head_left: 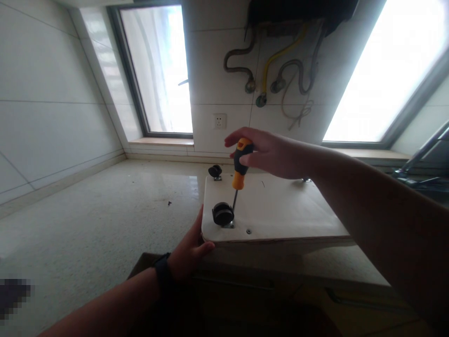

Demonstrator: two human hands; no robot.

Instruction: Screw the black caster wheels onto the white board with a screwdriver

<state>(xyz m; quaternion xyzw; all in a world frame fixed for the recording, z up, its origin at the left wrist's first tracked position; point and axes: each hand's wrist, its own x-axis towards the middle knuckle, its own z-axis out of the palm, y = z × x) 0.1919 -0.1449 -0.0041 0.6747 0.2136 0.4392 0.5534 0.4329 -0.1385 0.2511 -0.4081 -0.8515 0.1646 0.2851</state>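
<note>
My right hand is closed around the black and orange handle of a screwdriver. The screwdriver stands nearly upright, its tip down beside a black caster wheel on a metal plate. That caster sits at the near left corner of a white board-like piece. Gripping the left end of this piece is my left hand, with its thumb along the front edge and its other fingers partly hidden. A second caster stands at the far left corner. One screw head shows near the front edge.
The white piece rests on a speckled stone counter. A small dark bit lies on the counter to the left. Behind are a wall socket, hoses and two windows. A metal rack stands at the right.
</note>
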